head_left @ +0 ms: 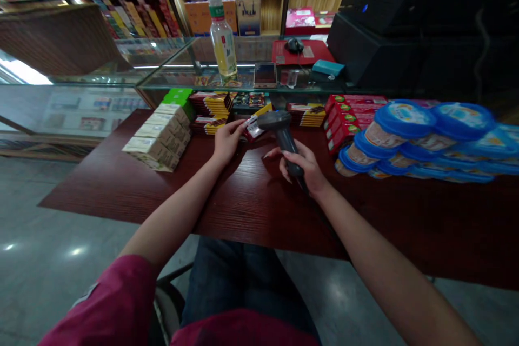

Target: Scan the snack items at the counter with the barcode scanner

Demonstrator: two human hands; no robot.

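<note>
My left hand (227,143) pinches a flat red and yellow packet (255,125) by its near left end, a pale label side turned toward me. In my right hand (302,167) is a dark grey barcode scanner (286,135), gripped round its handle. The scanner's head is tilted left and overlaps the packet's right part; whether the two touch I cannot tell. Behind my left hand are piled similar yellow-edged packets (211,105). Another such stack (307,114) sits behind the scanner, to its right.
On the brown counter (243,200), cream and green boxes (158,132) stand left. Red boxes (344,119) and blue-lidded tubs (397,127) stand right. A bottle (223,43), a phone (265,74) and a mouse (294,45) lie beyond, on the glass case.
</note>
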